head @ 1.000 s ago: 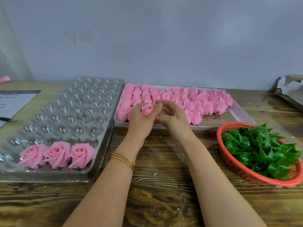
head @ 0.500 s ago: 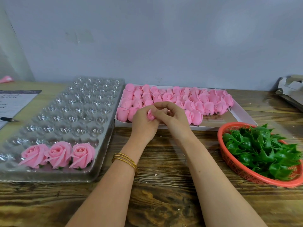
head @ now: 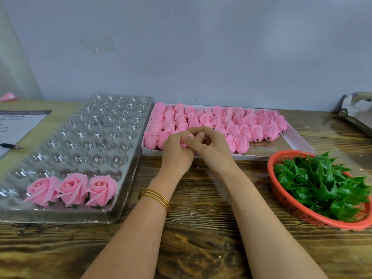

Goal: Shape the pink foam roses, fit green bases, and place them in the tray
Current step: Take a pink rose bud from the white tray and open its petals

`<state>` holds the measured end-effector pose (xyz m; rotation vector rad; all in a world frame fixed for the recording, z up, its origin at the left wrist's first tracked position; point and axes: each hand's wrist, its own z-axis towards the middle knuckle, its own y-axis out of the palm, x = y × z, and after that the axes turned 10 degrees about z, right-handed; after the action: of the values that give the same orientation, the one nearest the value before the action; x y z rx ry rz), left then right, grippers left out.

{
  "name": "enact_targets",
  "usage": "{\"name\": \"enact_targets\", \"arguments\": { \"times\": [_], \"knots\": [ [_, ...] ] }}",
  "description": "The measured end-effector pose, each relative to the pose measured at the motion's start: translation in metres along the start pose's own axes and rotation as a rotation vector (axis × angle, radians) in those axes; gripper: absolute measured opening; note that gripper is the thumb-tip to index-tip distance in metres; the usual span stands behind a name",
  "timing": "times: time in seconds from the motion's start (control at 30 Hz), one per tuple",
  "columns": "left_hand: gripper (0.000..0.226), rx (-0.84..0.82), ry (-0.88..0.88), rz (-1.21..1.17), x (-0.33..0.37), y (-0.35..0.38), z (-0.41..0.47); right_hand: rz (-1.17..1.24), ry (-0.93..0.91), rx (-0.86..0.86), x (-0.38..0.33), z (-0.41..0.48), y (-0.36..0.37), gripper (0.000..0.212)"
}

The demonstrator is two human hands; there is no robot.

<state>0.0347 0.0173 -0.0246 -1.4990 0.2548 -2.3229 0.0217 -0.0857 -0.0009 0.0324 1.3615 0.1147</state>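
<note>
The wooden surface (head: 201,238) carries everything. Toward its left edge lies my clear plastic tray (head: 90,137), and three finished roses (head: 72,188) stand side by side in the tray's front row, with green showing under them. Against the surface's back edge, just beside the tray, sits the flat white box (head: 298,141) packed with unshaped pink buds (head: 231,121). At the right edge is the red basket (head: 281,190), heaped with green bases (head: 322,182).

My hands meet over the box's front rim, near its left corner. My left hand (head: 175,152) curls around one pink rose (head: 184,142), and my right hand (head: 209,146) pinches its petals from the other side (most of the flower is hidden by my fingers). Gold bangles (head: 155,198) ring my left wrist. A pen (head: 11,146) lies at the far left edge.
</note>
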Motion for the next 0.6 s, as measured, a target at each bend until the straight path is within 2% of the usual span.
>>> {"name": "enact_targets", "arguments": {
  "times": [0.13,0.23,0.33,0.43,0.53,0.6],
  "knots": [
    [0.020,0.055,-0.034,0.020,0.002,-0.001,0.001,0.007,0.006,-0.016,0.003,0.002,-0.002,0.016],
    [0.032,0.116,-0.040,0.011,0.002,-0.001,0.002,0.165,0.085,-0.031,0.005,0.004,-0.001,0.026],
    [0.035,0.172,-0.074,-0.081,0.006,-0.001,0.003,0.316,0.115,-0.062,0.004,0.006,-0.002,0.027],
    [0.032,0.199,-0.176,-0.213,0.011,-0.002,0.003,0.192,0.069,-0.125,0.003,0.002,-0.002,0.031],
    [0.020,0.127,-0.272,-0.323,0.011,0.000,0.003,0.027,-0.006,-0.152,0.003,-0.001,-0.002,0.042],
    [0.029,0.106,-0.333,-0.381,0.012,0.001,0.003,0.003,-0.024,-0.158,0.003,-0.001,-0.003,0.044]
  ]
}}
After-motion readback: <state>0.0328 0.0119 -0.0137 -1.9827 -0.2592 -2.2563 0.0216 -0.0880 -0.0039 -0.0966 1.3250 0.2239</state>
